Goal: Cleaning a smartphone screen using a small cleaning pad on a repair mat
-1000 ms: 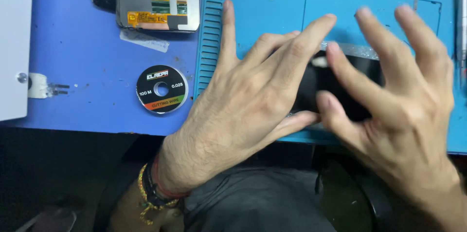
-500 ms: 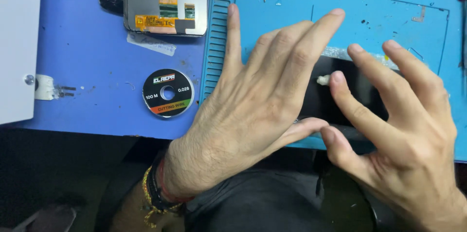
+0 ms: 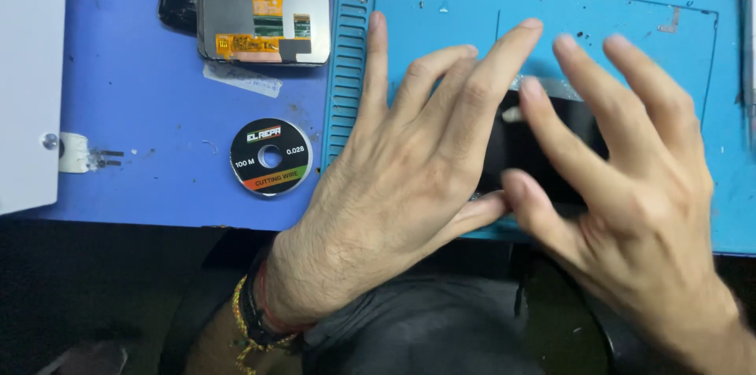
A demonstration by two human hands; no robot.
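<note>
Both hands lie spread over a black phone (image 3: 543,147) on the blue mat (image 3: 441,36). The left hand (image 3: 417,178) is flat, its thumb tucked against the phone's near edge, and the right hand (image 3: 630,194) matches it with its thumb at the same edge and its fingers splayed above; neither grip is clenched, both merely press and pinch the slab at its rim. The phone sits near the mat's front border, close to the desk (image 3: 142,123) edge, so a slip of the thumbs could push it off toward the lap. A glassy strip shows along its far side; uneven pressure there could crack it. Well to the left, a wire spool (image 3: 270,157) and a bare screen panel (image 3: 264,5) with an orange flex lie apart, safe unless an elbow sweeps them.
</note>
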